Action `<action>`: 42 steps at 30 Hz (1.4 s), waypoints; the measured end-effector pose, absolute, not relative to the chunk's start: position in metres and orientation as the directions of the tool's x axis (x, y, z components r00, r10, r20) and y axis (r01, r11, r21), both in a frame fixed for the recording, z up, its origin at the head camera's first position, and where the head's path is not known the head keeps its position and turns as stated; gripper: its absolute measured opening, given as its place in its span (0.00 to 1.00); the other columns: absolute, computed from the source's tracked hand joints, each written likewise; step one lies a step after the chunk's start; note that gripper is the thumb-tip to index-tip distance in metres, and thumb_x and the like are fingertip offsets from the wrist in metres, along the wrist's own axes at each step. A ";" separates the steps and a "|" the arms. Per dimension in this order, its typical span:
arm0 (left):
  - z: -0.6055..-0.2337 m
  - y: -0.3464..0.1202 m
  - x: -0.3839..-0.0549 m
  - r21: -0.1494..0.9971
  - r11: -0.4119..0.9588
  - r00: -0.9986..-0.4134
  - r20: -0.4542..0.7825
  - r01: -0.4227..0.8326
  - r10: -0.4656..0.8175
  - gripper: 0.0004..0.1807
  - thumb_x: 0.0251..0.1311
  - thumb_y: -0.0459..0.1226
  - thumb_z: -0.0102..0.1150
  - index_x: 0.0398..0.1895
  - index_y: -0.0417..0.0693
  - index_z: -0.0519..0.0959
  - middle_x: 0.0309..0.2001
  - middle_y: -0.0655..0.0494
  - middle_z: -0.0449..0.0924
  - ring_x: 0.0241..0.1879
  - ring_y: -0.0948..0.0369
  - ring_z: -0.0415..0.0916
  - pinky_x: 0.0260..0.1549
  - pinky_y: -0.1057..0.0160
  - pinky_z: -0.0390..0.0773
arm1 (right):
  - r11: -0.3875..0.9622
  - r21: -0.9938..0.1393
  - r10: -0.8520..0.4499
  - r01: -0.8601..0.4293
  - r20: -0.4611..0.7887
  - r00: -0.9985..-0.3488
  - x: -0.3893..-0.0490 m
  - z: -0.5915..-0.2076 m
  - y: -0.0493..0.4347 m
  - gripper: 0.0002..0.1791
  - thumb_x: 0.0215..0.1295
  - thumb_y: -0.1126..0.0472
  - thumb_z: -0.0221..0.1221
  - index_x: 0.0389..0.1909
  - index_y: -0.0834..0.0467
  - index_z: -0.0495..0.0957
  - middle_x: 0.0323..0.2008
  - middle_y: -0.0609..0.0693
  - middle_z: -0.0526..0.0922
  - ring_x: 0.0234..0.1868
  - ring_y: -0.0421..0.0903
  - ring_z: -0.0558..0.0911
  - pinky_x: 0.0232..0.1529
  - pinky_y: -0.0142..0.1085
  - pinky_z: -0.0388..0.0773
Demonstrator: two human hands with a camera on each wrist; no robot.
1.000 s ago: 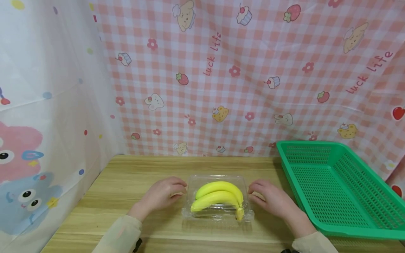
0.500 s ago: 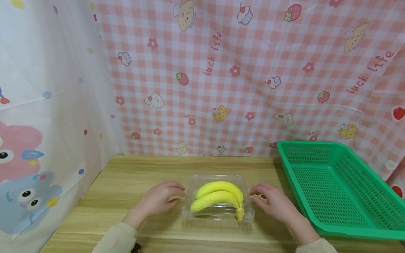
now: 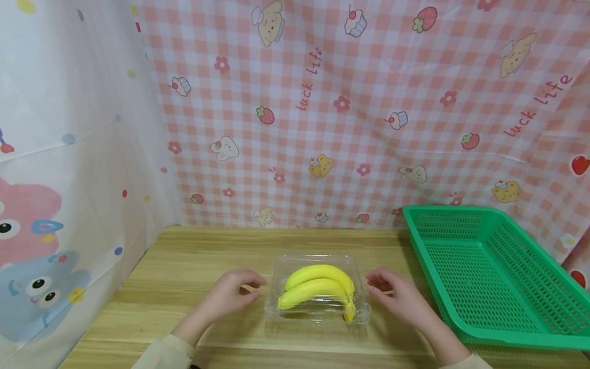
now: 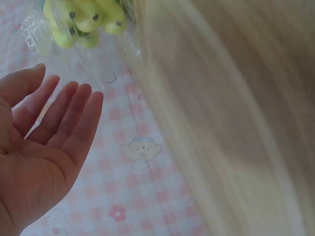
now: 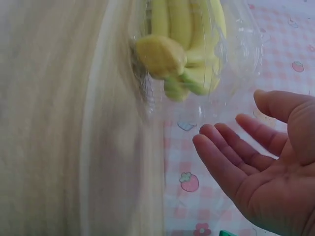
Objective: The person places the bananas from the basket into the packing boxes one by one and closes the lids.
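A clear plastic clamshell box [image 3: 318,260] sits on the wooden table with yellow bananas [image 3: 318,289] inside it; the stem end points to the near right. To the left of the box is my left hand [image 3: 232,292], its fingers loosely bent and a small gap between fingertips and plastic. On the opposite side my right hand [image 3: 398,297] is held likewise, just off the box wall. Both wrist views show relaxed fingers with nothing in them, near the box's ends; banana tips [image 4: 93,19] show in the left one and the stem [image 5: 160,56] in the right one.
A green perforated plastic basket [image 3: 488,287] stands at the right of the wooden table [image 3: 230,338], beyond my right hand. Pink checked cloth [image 3: 295,138] hangs behind the table, and a white patterned cloth [image 3: 101,179] hangs along the left side.
My hands have drawn slightly outward from the box, left hand to the left and right hand to the right, with fingers parting from its sides. The box and bananas stay in place.
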State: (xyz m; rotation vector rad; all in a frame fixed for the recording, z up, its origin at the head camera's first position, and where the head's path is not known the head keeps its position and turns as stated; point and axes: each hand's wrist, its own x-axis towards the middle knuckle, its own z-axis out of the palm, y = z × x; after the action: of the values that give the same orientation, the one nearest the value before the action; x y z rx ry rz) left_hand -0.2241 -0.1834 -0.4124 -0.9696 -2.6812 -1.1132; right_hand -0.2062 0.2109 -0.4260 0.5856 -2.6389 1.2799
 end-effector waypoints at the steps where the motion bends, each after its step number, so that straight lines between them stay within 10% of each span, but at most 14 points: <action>1: -0.413 -0.183 -0.223 0.643 0.526 -0.813 0.287 0.556 0.507 0.09 0.60 0.29 0.66 0.44 0.38 0.84 0.44 0.48 0.84 0.43 0.52 0.82 0.38 0.68 0.84 | 0.527 -0.758 -0.276 -0.385 0.276 -0.921 -0.205 -0.426 0.211 0.14 0.67 0.64 0.63 0.49 0.68 0.77 0.41 0.53 0.83 0.40 0.47 0.83 0.40 0.36 0.85; 21: -0.428 -0.172 -0.208 0.992 0.113 -0.920 -0.099 -0.061 0.379 0.31 0.65 0.31 0.61 0.61 0.14 0.61 0.45 0.40 0.75 0.39 0.54 0.80 0.42 0.50 0.86 | 0.143 -0.990 -0.320 0.014 -0.060 -0.945 -0.186 -0.435 0.204 0.36 0.72 0.64 0.56 0.68 0.81 0.49 0.46 0.63 0.72 0.43 0.50 0.78 0.47 0.44 0.85; 42: -0.434 -0.162 -0.200 0.971 -0.082 -0.909 -0.179 -0.225 0.377 0.30 0.61 0.28 0.61 0.59 0.19 0.59 0.44 0.44 0.71 0.39 0.57 0.77 0.43 0.59 0.85 | 0.003 -0.991 -0.410 0.133 -0.123 -0.904 -0.182 -0.443 0.200 0.39 0.72 0.65 0.53 0.67 0.84 0.42 0.45 0.62 0.73 0.42 0.48 0.80 0.47 0.44 0.85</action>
State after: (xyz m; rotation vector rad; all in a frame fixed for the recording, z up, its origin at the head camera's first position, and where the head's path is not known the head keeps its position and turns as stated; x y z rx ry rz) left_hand -0.1998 -0.1615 -0.4335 -0.2140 -2.3451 -2.6639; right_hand -0.1818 0.2003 -0.4432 0.3652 -2.4523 2.5165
